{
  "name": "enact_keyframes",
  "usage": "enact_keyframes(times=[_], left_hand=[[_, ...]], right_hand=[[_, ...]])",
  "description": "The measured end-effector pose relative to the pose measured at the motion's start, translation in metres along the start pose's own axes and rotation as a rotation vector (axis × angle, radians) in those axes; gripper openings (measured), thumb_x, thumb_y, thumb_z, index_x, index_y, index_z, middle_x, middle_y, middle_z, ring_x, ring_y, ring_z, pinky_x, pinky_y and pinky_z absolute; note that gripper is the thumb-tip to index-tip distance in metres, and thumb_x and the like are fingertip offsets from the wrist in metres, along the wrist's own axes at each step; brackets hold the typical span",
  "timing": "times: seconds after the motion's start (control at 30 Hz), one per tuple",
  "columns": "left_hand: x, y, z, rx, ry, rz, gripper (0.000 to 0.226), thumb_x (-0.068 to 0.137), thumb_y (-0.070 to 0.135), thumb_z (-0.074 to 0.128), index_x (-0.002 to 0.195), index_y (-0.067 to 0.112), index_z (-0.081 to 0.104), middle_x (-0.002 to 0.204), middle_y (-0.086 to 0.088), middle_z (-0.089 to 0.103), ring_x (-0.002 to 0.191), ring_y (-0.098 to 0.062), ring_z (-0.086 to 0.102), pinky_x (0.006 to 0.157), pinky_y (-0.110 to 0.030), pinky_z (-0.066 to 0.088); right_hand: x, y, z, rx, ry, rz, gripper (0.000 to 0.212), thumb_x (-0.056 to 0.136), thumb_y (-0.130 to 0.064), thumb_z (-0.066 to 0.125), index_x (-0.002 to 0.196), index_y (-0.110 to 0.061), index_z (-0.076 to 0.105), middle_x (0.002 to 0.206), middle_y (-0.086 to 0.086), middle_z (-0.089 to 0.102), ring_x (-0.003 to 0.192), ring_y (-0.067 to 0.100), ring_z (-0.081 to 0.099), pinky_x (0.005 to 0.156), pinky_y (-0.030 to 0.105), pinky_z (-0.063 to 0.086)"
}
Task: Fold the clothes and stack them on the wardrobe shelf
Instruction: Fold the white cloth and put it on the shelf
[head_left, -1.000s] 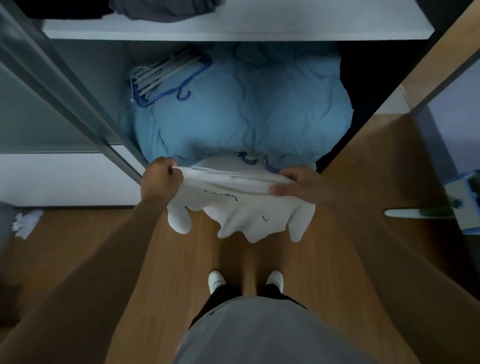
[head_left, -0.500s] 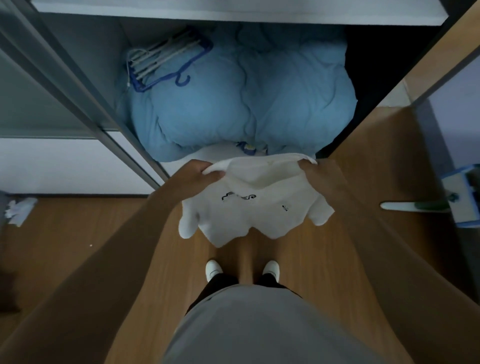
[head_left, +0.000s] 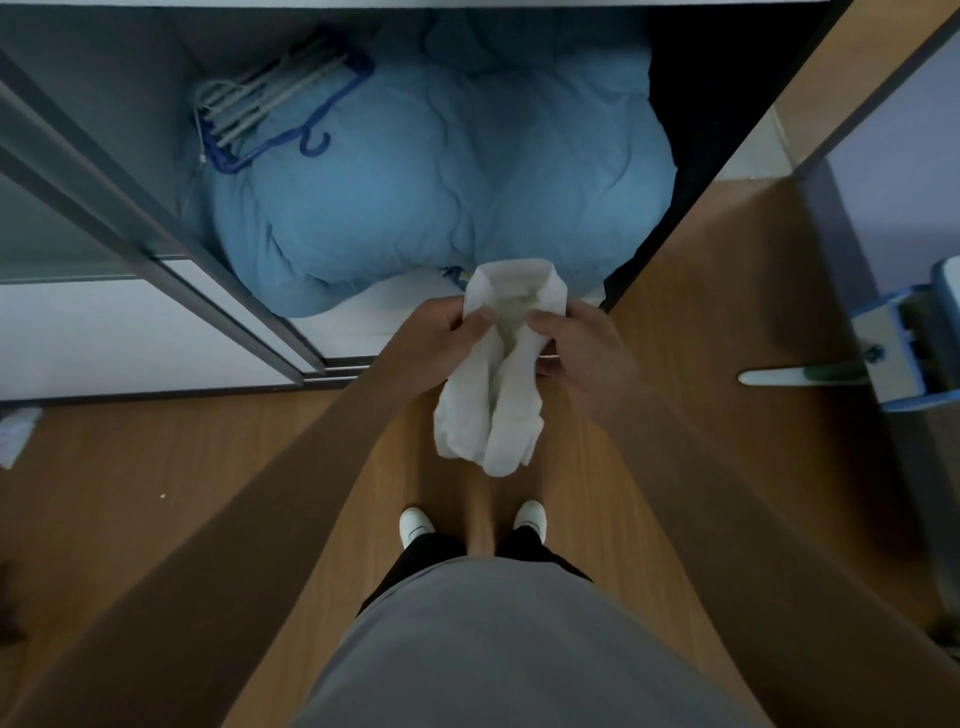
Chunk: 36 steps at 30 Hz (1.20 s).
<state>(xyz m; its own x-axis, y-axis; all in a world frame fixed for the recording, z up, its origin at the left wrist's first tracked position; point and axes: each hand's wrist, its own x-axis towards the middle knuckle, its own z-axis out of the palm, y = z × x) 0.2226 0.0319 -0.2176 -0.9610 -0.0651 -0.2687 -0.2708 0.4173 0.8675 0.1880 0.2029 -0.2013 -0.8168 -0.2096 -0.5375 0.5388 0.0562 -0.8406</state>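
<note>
While both arms reach forward over the floor, the scene reads as follows.
Hands: left hand (head_left: 441, 343) and right hand (head_left: 584, 353) both clutch a white garment (head_left: 493, 395), fingers curled around its upper part, thumbs on top.
Garment: bunched into a narrow bundle hanging between the hands, above the wooden floor (head_left: 208, 493) and just in front of the wardrobe (head_left: 130, 93).
Room: blue duvet (head_left: 441, 171) fills the wardrobe bottom; hangers (head_left: 275, 104) lie on its left side; sliding door (head_left: 93, 322) at left; white shoes (head_left: 415, 522) below.
Change: half a second ago the garment was spread wide between the hands; now they have come together and it is gathered.
Hidden: shelf above is cut off; the blue and white object (head_left: 904, 353) at right is unclear.
</note>
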Motion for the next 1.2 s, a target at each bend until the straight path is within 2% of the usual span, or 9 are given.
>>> enact_keyframes(times=[0.17,0.33,0.5,0.6,0.7,0.8,0.87,1.03,1.2], left_hand=[[0.006,0.008,0.012,0.053,-0.049,0.046,0.037,0.104,0.035,0.047,0.103,0.004,0.067,0.098,-0.016,0.071,0.089,-0.029,0.068,0.076,-0.039,0.055],[0.007,0.006,0.012,0.049,-0.178,0.15,0.018,0.096,0.033,0.06,0.104,0.018,0.065,0.094,0.001,0.071,0.086,-0.012,0.069,0.074,-0.026,0.055],[0.015,0.009,0.016,0.144,-0.143,0.224,0.023,0.089,0.015,0.06,0.078,0.031,0.049,0.072,0.015,0.053,0.065,0.0,0.052,0.06,-0.009,0.039],[0.02,0.01,0.015,0.135,-0.132,0.241,0.017,0.09,0.001,0.058,0.08,0.015,0.059,0.069,0.008,0.053,0.062,0.001,0.047,0.059,-0.015,0.035],[0.022,0.012,0.01,0.141,-0.125,0.276,0.025,0.087,-0.007,0.056,0.073,0.013,0.059,0.064,0.007,0.048,0.055,0.003,0.043,0.056,-0.019,0.032],[0.021,0.017,0.005,0.247,-0.182,0.362,0.024,0.084,-0.01,0.058,0.067,0.006,0.056,0.061,0.008,0.044,0.055,-0.002,0.04,0.055,-0.019,0.029],[0.018,0.018,0.0,0.282,-0.208,0.43,0.014,0.083,-0.012,0.059,0.073,-0.004,0.062,0.062,0.008,0.046,0.056,-0.004,0.042,0.055,-0.017,0.03],[0.011,0.008,-0.013,0.09,-0.066,0.376,0.028,0.091,0.002,0.063,0.1,0.028,0.07,0.088,0.009,0.071,0.078,-0.002,0.064,0.072,-0.016,0.048],[0.006,-0.004,-0.021,-0.026,-0.04,0.254,0.021,0.093,0.013,0.066,0.089,0.031,0.054,0.072,0.022,0.069,0.066,0.008,0.059,0.065,-0.008,0.041]], right_hand=[[-0.005,-0.003,0.004,-0.183,0.026,-0.136,0.011,0.097,-0.016,0.057,0.105,-0.023,0.062,0.102,0.0,0.07,0.097,0.018,0.068,0.085,0.035,0.059],[-0.005,0.004,0.007,-0.338,0.022,-0.19,0.021,0.099,-0.031,0.054,0.097,-0.015,0.067,0.098,0.004,0.071,0.094,0.017,0.066,0.087,0.036,0.054],[-0.004,0.004,0.0,-0.448,-0.077,-0.255,0.023,0.1,-0.027,0.052,0.085,-0.038,0.067,0.09,-0.016,0.067,0.091,0.004,0.062,0.086,0.026,0.05],[-0.004,0.0,-0.012,-0.587,0.037,-0.442,0.017,0.095,-0.022,0.057,0.098,-0.028,0.072,0.091,-0.017,0.066,0.087,-0.003,0.061,0.076,0.01,0.046],[-0.004,-0.006,-0.027,-0.786,0.25,-0.669,0.029,0.088,-0.024,0.067,0.116,-0.019,0.065,0.109,-0.009,0.06,0.1,0.003,0.056,0.089,0.021,0.046],[0.001,-0.016,-0.032,-0.935,0.043,-0.745,0.074,0.083,-0.031,0.076,0.145,-0.012,0.04,0.144,0.006,0.045,0.135,0.018,0.04,0.115,0.029,0.028],[0.006,-0.022,-0.03,-1.0,-0.141,-0.688,0.078,0.084,-0.038,0.075,0.148,-0.017,0.034,0.138,-0.001,0.05,0.126,0.014,0.046,0.112,0.032,0.032],[0.012,-0.022,-0.025,-0.981,-0.223,-0.533,0.015,0.092,-0.034,0.068,0.103,-0.027,0.059,0.088,-0.02,0.056,0.079,-0.006,0.055,0.07,0.012,0.037],[0.007,-0.014,-0.013,-0.816,-0.203,-0.605,0.012,0.09,-0.022,0.07,0.091,-0.016,0.06,0.091,0.0,0.058,0.081,0.004,0.052,0.07,0.015,0.037]])
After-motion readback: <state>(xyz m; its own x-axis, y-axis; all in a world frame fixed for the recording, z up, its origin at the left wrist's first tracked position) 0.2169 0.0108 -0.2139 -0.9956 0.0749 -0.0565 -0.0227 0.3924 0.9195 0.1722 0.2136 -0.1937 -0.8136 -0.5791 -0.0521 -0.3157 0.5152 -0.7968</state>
